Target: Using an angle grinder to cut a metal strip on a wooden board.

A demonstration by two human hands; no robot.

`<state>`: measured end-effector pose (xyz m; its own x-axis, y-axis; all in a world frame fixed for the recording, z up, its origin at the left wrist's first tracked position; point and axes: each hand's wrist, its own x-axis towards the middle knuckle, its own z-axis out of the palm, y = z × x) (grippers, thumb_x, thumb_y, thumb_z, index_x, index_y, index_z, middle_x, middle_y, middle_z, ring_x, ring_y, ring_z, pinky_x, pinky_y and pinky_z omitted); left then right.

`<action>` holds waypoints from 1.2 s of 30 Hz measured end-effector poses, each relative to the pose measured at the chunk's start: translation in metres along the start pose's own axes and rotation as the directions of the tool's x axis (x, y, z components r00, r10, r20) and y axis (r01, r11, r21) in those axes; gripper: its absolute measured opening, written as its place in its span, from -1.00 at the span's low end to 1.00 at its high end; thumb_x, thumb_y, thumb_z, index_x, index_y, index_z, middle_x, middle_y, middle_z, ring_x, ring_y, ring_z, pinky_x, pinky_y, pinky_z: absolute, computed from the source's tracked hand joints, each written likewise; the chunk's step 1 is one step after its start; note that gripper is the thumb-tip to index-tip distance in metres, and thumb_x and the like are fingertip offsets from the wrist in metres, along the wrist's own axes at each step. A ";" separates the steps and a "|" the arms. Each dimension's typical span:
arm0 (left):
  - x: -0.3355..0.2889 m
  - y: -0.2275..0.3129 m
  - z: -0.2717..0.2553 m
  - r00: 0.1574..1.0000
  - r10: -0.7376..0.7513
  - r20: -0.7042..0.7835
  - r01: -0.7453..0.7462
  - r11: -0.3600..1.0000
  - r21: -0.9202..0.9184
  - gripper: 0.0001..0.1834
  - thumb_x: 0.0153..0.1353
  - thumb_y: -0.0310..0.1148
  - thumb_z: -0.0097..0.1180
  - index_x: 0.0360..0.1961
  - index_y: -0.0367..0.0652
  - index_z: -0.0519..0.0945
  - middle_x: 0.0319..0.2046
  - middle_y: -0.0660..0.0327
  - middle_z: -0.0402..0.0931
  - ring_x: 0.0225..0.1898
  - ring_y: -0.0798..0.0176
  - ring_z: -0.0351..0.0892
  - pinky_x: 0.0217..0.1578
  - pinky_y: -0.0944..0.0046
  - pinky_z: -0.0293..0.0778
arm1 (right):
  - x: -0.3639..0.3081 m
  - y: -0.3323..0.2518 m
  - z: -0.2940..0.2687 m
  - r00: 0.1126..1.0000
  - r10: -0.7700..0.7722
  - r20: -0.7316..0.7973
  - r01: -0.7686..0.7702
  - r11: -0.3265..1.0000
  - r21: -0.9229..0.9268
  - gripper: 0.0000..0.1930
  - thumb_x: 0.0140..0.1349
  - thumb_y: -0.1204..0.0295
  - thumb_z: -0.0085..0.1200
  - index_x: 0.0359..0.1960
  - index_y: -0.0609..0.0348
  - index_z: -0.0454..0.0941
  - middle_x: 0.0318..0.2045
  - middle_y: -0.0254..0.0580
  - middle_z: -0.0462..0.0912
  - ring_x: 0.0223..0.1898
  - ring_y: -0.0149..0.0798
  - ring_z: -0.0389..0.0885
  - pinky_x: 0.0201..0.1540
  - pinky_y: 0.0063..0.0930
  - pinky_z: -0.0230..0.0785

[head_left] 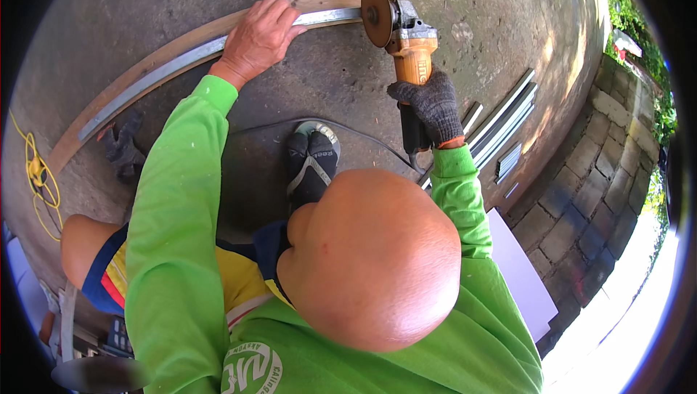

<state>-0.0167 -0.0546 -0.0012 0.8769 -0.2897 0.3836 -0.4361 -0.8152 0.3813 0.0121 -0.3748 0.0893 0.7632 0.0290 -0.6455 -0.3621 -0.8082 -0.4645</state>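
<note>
My bare left hand (263, 39) is closed over a long silvery metal bar (165, 70), its fingers bent across the bar. Beneath the bar lies a long wooden plank (196, 37) on the floor; both look curved through the lens. In a dark knitted glove, my right hand (435, 107) grips the orange body of an angle grinder (414, 49). The grinder's brown cutting disc (376, 15) stands upright beside the bar's right end; whether it touches the metal, or is spinning, I cannot tell.
The grinder's dark cord (356, 130) crosses the concrete floor near my foot (314, 151). Several cut metal lengths (504, 122) lie to the right, before a block wall (592, 161). A dark glove (125, 145) and a coiled yellow cord (38, 170) are on the left.
</note>
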 end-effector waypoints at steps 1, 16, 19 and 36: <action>-0.001 0.000 -0.001 1.000 0.000 0.003 0.000 1.000 0.006 -0.73 0.17 -0.38 0.32 -0.16 -0.27 0.57 -0.22 0.08 0.49 -0.13 0.00 0.52 -0.04 0.10 0.50 | 0.001 0.001 0.001 1.000 -0.021 -0.015 0.021 1.000 -0.018 -0.41 -0.18 0.11 0.52 -0.18 0.27 0.66 -0.45 -0.05 0.73 -0.38 -0.13 0.75 -0.24 -0.25 0.58; -0.002 0.001 -0.002 1.000 -0.014 0.000 0.014 0.999 0.030 -0.73 0.17 -0.39 0.34 -0.17 -0.30 0.58 -0.21 0.06 0.50 -0.12 -0.01 0.52 -0.02 0.09 0.50 | -0.003 -0.016 0.004 0.998 -0.011 -0.059 0.004 0.992 -0.128 -0.42 -0.18 0.13 0.47 -0.15 0.25 0.65 -0.41 -0.01 0.74 -0.34 -0.04 0.75 -0.20 -0.20 0.57; 0.001 0.004 -0.002 1.000 -0.009 -0.022 0.010 1.000 0.006 -0.72 0.17 -0.38 0.34 -0.18 -0.30 0.58 -0.21 0.07 0.50 -0.12 -0.01 0.52 -0.02 0.09 0.50 | -0.004 -0.013 0.003 0.998 -0.010 -0.058 0.007 0.999 -0.042 -0.44 -0.18 0.18 0.48 -0.15 0.26 0.65 -0.42 -0.05 0.73 -0.36 -0.09 0.75 -0.22 -0.23 0.57; 0.000 0.002 -0.001 0.999 0.008 -0.049 -0.006 0.999 0.036 -0.72 0.18 -0.36 0.34 -0.18 -0.29 0.58 -0.22 0.08 0.49 -0.13 0.00 0.53 -0.04 0.10 0.51 | -0.005 -0.013 0.002 0.998 0.005 -0.060 -0.008 0.998 -0.058 -0.41 -0.19 0.17 0.52 -0.16 0.32 0.64 -0.39 -0.02 0.74 -0.33 -0.10 0.76 -0.21 -0.23 0.59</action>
<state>-0.0176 -0.0560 0.0006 0.8626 -0.2713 0.4270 -0.4339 -0.8307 0.3488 0.0125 -0.3633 0.0973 0.7923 -0.0101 -0.6100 -0.3369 -0.8409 -0.4236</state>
